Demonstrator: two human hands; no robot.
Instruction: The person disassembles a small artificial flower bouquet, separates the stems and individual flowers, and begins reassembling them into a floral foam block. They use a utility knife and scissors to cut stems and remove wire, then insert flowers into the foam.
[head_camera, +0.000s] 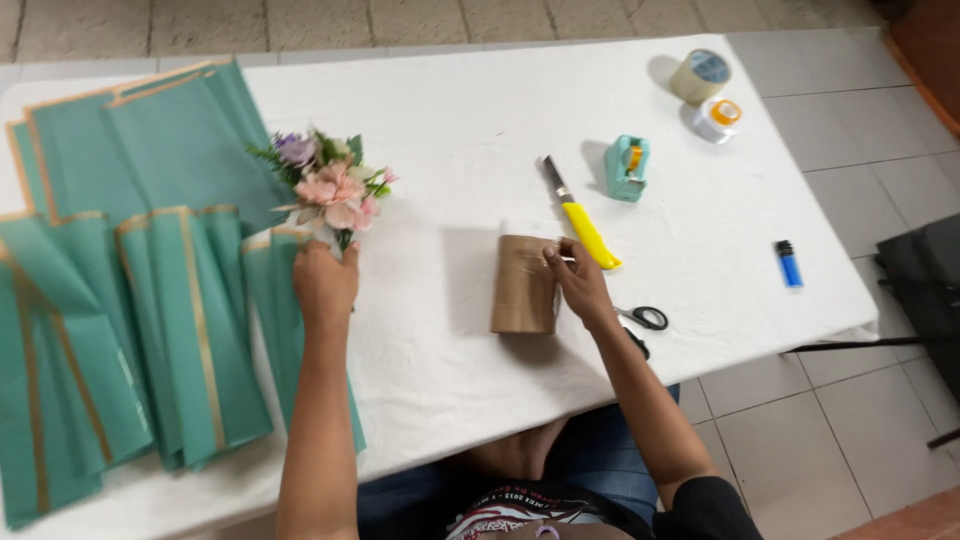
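Nearest, the left hand (322, 283) has its fingers clenched around the stems of a small bunch of flowers (328, 185), holding it upright over the counter (450, 130) beside folded green paper sheets (150, 290). The right hand (580, 283) pinches something thin at the top of a brown roll (523, 285) standing on the counter. Black scissors (645, 318) lie just beside that wrist. Farther off lie a yellow knife (582, 225), a blue lighter (788, 263), a green tape dispenser (627, 167) and two tape rolls (708, 92).
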